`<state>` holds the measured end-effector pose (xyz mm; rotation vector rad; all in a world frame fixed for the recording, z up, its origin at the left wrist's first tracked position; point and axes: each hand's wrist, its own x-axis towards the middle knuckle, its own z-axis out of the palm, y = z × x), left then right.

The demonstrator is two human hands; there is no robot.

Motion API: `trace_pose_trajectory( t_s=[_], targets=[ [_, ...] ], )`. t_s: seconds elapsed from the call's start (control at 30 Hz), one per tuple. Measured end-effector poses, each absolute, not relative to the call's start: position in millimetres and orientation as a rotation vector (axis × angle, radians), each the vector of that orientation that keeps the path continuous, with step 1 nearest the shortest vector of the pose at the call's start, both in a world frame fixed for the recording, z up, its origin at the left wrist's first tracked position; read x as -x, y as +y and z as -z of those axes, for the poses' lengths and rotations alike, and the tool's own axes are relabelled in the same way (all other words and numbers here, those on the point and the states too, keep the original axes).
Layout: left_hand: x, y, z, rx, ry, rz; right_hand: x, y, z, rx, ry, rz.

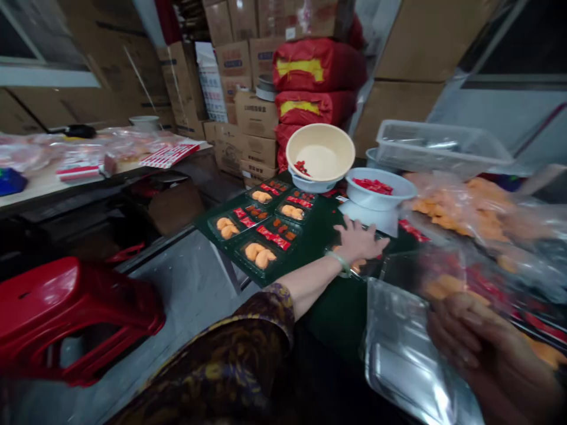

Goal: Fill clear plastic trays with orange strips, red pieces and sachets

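Note:
My left hand [358, 241] is spread flat over a black food tray [358, 267] with orange pieces in it, mostly hidden under the palm. At the lower right, my right hand [482, 342] is blurred, its fingers curled at the edge of clear plastic lids [405, 354]. How many lids it grips is unclear. Left of my left hand sit several filled trays [261, 255], each with orange food pieces, red packets and small brown items. A light blue bowl [381, 189] holding red packets stands just beyond my left hand.
A cream basin [321, 150] with a few red packets stands at the back of the green table [328, 313]. Bags of orange food [469, 203] and a clear bin [443, 144] fill the right. A red stool [80, 319] is at left; boxes [257, 112] are stacked behind.

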<state>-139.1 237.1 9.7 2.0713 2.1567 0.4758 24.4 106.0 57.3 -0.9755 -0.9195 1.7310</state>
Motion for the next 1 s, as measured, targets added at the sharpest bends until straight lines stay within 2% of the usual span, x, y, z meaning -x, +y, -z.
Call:
trace_pose_trajectory(
  t_s=[0.07, 0.17, 0.33, 0.47, 0.7, 0.77, 0.83, 0.9, 1.0],
  targets=[
    [173.7, 220.1, -31.1, -2.013, 2.286, -0.585, -5.3, 111.0, -67.2, 0.946, -0.929, -1.782],
    [249.8, 180.1, -45.9, -1.863, 2.442, -0.511, 25.1, 114.9, -73.3, 0.869, -0.901, -1.857],
    [351.0, 117.4, -15.0, -1.618, 2.613, -0.303, 68.7, 123.2, -63.0, 0.732, -0.936, -2.026],
    [357.3, 101.9, 11.0, -1.642, 2.563, -0.282, 85.0, 131.7, -56.9, 0.669, -0.954, -2.072],
    [312.9, 91.7, 24.6, -1.767, 2.425, -0.424, 72.9, 128.8, -56.0, 0.679, -1.0, -2.037],
    [307.1, 87.1, 24.1, -1.748, 2.42, -0.635, 73.8, 126.2, -56.5, 0.633, -0.989, -2.052],
    [305.7, 83.3, 18.0, -1.576, 2.322, -1.055, 81.6, 125.6, -56.8, 0.552, -0.947, -2.085],
    [306.6, 80.3, 6.7, -1.238, 1.983, -1.406, 95.4, 128.2, -54.8, 0.478, -0.909, -2.131],
    [309.5, 79.8, -8.9, -0.864, 1.382, -1.458, 120.6, 138.1, -44.9, 0.441, -0.919, -2.2]
  ],
)
